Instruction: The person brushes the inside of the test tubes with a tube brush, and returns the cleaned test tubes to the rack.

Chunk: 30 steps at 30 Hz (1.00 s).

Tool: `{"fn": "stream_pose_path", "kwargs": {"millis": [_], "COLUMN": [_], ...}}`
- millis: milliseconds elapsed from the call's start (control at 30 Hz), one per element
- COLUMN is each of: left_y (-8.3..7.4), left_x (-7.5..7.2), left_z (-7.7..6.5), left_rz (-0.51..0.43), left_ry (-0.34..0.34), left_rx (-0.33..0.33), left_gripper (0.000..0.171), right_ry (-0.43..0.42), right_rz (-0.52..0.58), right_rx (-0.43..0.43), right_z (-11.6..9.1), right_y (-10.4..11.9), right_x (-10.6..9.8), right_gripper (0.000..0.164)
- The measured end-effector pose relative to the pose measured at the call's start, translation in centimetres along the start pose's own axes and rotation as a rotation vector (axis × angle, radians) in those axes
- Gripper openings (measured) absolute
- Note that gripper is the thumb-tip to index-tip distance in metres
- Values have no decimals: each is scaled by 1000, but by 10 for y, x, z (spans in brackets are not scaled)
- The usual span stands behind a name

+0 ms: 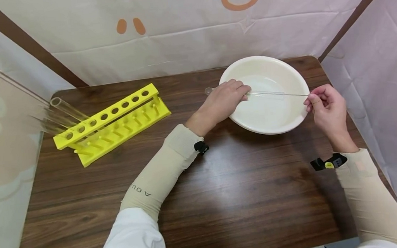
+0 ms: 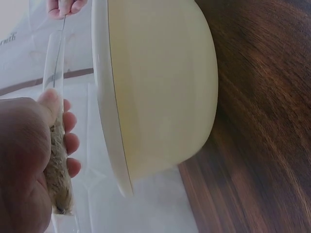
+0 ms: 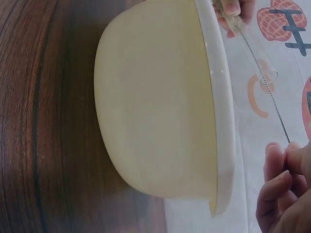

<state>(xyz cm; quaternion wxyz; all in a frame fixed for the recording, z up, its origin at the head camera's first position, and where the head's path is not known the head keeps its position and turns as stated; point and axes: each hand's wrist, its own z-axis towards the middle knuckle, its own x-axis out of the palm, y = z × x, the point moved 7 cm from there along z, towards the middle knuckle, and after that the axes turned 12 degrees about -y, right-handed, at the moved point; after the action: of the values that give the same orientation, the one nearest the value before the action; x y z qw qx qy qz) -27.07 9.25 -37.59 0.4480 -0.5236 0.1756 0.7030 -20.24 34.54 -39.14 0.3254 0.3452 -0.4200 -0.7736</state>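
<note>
My left hand (image 1: 227, 99) grips a clear glass test tube (image 1: 269, 93) held lengthwise over a white basin (image 1: 267, 130). Its rounded end pokes out left of the hand, while the open mouth points right. Inside the tube lie the tan bristles (image 2: 59, 177) of a test tube brush, partly covered by the fingers in the left wrist view. The brush's twisted wire handle (image 3: 272, 97) comes out of the mouth. Near the basin's right rim, my right hand (image 1: 330, 107) pinches the far end of that wire between thumb and fingers.
A yellow test tube rack (image 1: 162, 107) stands at the left of the brown wooden table (image 1: 243, 198), with clear test tubes (image 1: 68, 109) leaning in its left end. Pale printed curtains (image 1: 179, 51) hang behind and at both sides.
</note>
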Motion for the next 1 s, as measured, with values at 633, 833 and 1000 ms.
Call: {"fn": "stream_pose_path", "kwargs": {"millis": [633,833,1000], "left_y": [9,13,18], "left_x": [0,-2,-3], "left_z": [-3,-5,-9], "left_rz": [-24,-35,-30], "left_ry": [66,53,53], "left_rx": [-60,-53,-55], "left_gripper": [30,30,30], "right_ry": [-91,-105,-113], "right_rz": [0,-39,-45], "right_rx": [-29,-26,-24], "right_z": [-2,-3,-2], "right_y": [-8,-10,-14], "right_x": [-10,-16,-23], "right_gripper": [20,20,17]}}
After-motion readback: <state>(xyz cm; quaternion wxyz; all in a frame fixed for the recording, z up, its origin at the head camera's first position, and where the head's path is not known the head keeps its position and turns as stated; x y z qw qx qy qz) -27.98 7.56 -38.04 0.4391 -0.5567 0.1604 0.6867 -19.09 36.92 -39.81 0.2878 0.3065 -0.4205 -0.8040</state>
